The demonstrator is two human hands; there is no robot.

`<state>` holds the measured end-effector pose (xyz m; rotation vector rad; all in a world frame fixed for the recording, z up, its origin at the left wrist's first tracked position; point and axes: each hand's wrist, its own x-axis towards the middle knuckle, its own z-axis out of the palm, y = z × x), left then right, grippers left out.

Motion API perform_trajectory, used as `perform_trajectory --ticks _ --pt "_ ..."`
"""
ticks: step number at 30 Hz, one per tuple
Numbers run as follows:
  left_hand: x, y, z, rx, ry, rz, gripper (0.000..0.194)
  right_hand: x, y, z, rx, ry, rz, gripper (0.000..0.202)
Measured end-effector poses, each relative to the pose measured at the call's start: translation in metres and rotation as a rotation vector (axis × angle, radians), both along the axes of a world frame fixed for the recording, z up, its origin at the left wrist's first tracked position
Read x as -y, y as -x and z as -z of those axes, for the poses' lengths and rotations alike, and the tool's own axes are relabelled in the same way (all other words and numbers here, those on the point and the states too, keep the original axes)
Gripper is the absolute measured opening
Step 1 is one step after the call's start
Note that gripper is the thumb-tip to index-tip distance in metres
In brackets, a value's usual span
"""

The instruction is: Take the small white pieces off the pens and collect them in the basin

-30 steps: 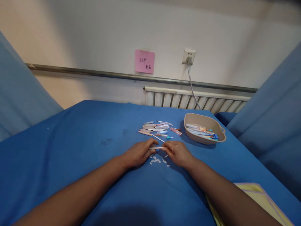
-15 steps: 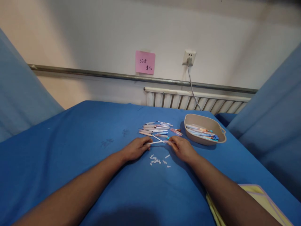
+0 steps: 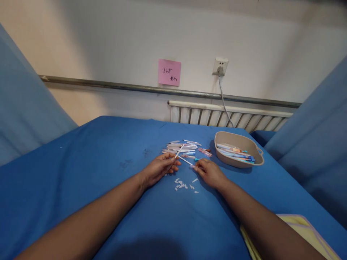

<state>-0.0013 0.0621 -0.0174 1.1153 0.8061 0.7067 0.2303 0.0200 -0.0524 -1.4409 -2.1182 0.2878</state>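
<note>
Between the thumb and fingers of my left hand point(image 3: 159, 168) is a thin white stick point(image 3: 179, 150), tilted up toward the pile. My right hand point(image 3: 208, 172) pinches the near end of a second white stick point(image 3: 185, 160), whose far end points toward my left hand. Just beyond both hands lies a pile of pens and pen parts point(image 3: 183, 146). A small teal piece point(image 3: 197, 159) rests beside my right fingers. Several small white tips point(image 3: 181, 185) are scattered on the blue cloth point(image 3: 130, 202), on the near side of my hands.
A beige basket point(image 3: 237, 163) holding pens stands at the right. Near my right forearm lies a yellow cloth point(image 3: 295, 231). Behind the table are a radiator point(image 3: 206, 116), a metal rail point(image 3: 121, 86) and a plugged-in cable point(image 3: 222, 97). Blue curtains hang at both sides.
My left hand has turned, and its stick now angles up and away instead of lying across toward my right hand. My right hand now grips the other stick's near end. The view has shifted slightly.
</note>
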Motion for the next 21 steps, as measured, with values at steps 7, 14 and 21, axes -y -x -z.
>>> perform_trajectory --ticks 7,14,21 --pt "0.002 0.001 -0.003 0.101 0.181 -0.005 0.017 0.003 0.0 -0.002 -0.012 0.016 -0.025 0.02" --pt "-0.001 0.002 -0.003 0.116 0.221 -0.03 0.019 -0.005 -0.008 0.002 -0.02 0.022 0.184 0.015" --pt "-0.005 0.001 0.002 0.152 0.195 -0.124 0.014 -0.017 -0.017 0.008 -0.008 -0.056 0.273 0.02"
